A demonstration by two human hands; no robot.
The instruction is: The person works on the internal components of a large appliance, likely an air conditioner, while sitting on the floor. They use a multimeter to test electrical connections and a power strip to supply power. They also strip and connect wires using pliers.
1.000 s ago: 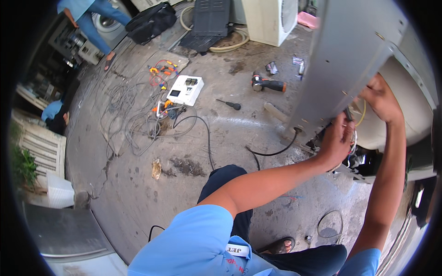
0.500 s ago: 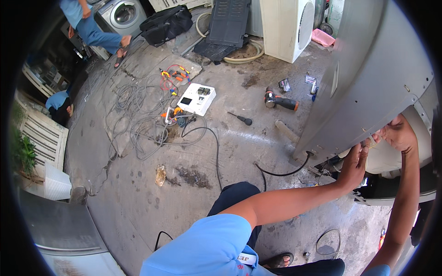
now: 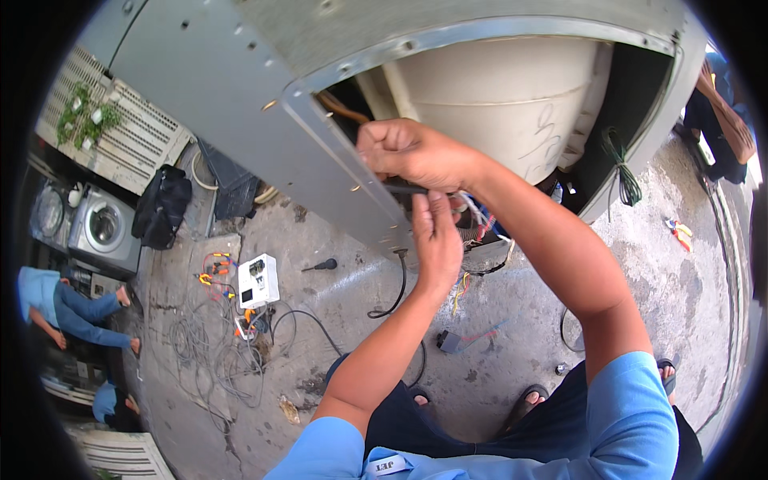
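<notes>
Right hand (image 3: 412, 152) at grey cabinet (image 3: 280, 136) edge; left hand (image 3: 438, 244) just below, grip unclear.

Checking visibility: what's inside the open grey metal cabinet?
A large cream rounded drum and thin white and blue wires; anything behind the drum and right forearm is hidden.

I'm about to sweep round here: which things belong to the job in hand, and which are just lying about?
Likely the job's: grey cabinet, pale tub inside it, wires near the left hand.
Apparently just lying about: black bag, black-handled screwdriver, crumpled yellowish scrap.
</notes>
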